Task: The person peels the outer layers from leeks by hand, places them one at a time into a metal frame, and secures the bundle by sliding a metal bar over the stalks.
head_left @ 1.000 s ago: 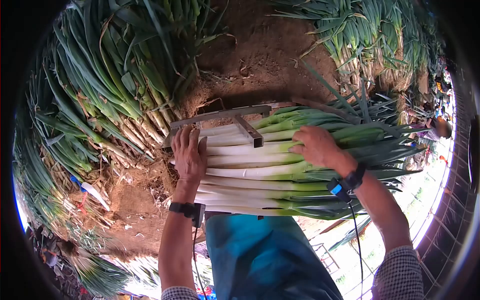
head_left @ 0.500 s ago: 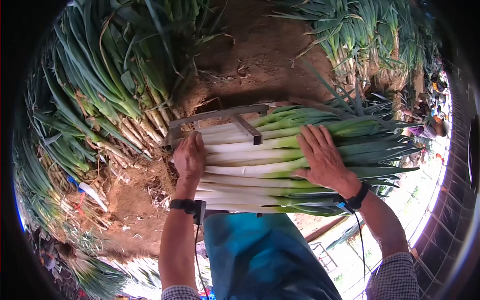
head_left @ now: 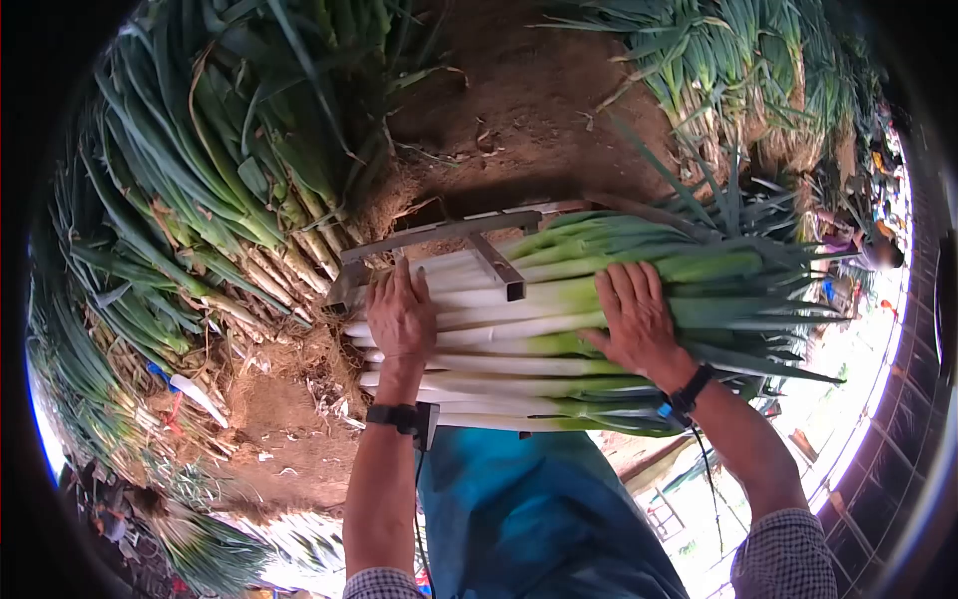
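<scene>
Long leeks (head_left: 479, 341) lie side by side in a metal frame (head_left: 494, 268), white ends to the left and green leaves to the right. My left hand (head_left: 401, 317) rests on the white stalks near their cut ends, fingers extended toward the frame's upper bar. On the pale green middle part of the stalks lies my right hand (head_left: 637, 319), palm down, fingers stretched out and thumb apart. Neither hand is wrapped round a stalk.
Heaps of unpeeled leeks with roots (head_left: 200, 200) fill the left side. More bundles (head_left: 738, 80) stand at the upper right. Brown soil (head_left: 529, 110) lies between them. A white-bladed tool (head_left: 198, 397) sits at the left. A person (head_left: 878, 252) is at the far right.
My left hand has moved right, from the stalk ends onto the white stalks, and its fingers are straighter. My right hand stays on the leeks, slightly lower. The view has shifted a little.
</scene>
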### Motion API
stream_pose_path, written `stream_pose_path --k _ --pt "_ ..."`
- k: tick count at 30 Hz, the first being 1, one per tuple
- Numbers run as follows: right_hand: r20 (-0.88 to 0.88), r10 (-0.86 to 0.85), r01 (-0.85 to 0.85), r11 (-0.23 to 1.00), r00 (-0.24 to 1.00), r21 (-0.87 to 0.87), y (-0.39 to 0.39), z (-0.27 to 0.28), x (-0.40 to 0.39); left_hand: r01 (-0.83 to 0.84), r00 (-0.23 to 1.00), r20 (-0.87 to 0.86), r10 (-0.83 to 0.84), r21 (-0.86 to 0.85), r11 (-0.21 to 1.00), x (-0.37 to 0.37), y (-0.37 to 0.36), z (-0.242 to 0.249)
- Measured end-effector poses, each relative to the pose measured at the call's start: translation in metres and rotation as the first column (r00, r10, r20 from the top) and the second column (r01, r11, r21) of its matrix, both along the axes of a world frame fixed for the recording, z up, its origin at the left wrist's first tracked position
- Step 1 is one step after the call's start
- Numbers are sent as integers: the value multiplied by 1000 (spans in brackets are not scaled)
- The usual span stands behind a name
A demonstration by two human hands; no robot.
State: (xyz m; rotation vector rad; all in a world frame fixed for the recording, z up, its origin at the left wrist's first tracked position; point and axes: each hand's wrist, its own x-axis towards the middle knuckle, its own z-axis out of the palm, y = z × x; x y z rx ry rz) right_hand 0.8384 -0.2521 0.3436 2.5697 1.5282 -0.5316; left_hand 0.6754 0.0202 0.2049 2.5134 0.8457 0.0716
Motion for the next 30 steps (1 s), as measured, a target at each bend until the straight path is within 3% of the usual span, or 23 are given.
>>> stream_pose_path --k 3,6,9,10,13,14,17,18,21,25,30 --pt "-41 -24 25 1000 999 14 2 3 3 18 966 -251 -57 -155 988 9 5 19" --pt "-51 -20 20 1000 998 -3 7 9 9 64 993 -100 -66 -31 998 1 4 7" --pt "-61 -17 17 1000 998 -9 -5 1 5 -5 995 -100 1 -45 999 0 -1 0" --pt "-60 -20 20 1000 998 0 -7 -1 3 -45 986 -169 18 -161 986 -1 0 6" --pt "-61 -24 25 1000 998 10 -6 2 9 52 994 99 -49 -19 998 -14 7 3" --pt "-66 -29 29 1000 997 6 -6 2 9 28 993 119 -19 -71 997 -15 7 15" --pt "-82 -42 42 999 996 -9 -7 1 3 53 999 -10 -53 61 997 -28 5 5" --pt "-79 -45 44 999 996 -10 -6 0 3 62 997 -52 -63 -18 998 -30 5 6" --pt "-77 -42 41 999 996 -16 -4 2 6 -44 998 -45 44 -3 999 -27 0 6" --pt "-75 -35 36 999 997 7 -5 -2 5 -41 999 21 40 22 999 -29 3 -2" --pt "-80 -31 31 1000 996 -1 -8 -9 3 -76 997 -20 76 -2 997 -25 1 0"
